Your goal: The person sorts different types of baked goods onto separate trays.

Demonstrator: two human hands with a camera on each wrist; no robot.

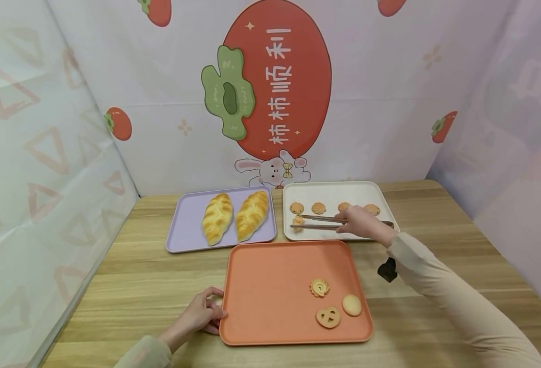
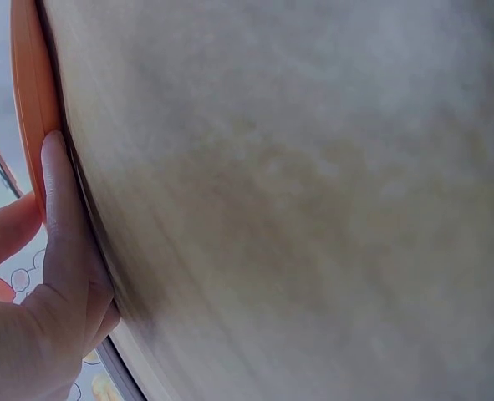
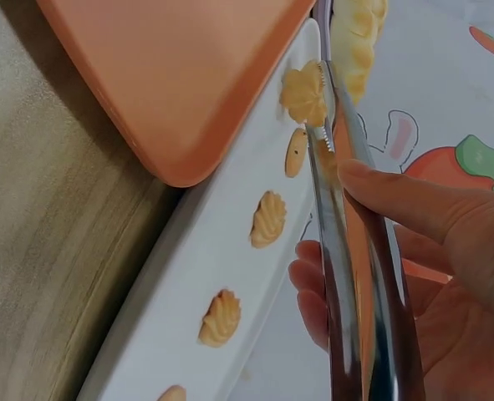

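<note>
My right hand (image 1: 361,222) holds a pair of metal tongs (image 1: 318,227) over the white tray (image 1: 334,191). Between the tong tips is a flower-shaped cookie (image 3: 303,93), at the tray's left end. Behind it, a row of several small cookies, including a ridged cookie (image 1: 318,208), lies on the same tray. My left hand (image 1: 201,313) grips the left rim of the orange tray (image 1: 270,286), thumb and fingers at its edge. On that tray's right side lie a scalloped round cookie (image 1: 319,288), a plain oval cookie (image 1: 352,305) and a pretzel-shaped cookie (image 1: 328,317).
Left of the white tray stands a purple tray (image 1: 187,225) with two braided breads (image 1: 217,219). A small black object (image 1: 387,270) shows beside the right sleeve. Printed cloth walls (image 1: 160,153) enclose the wooden table (image 1: 137,281) at the back and both sides.
</note>
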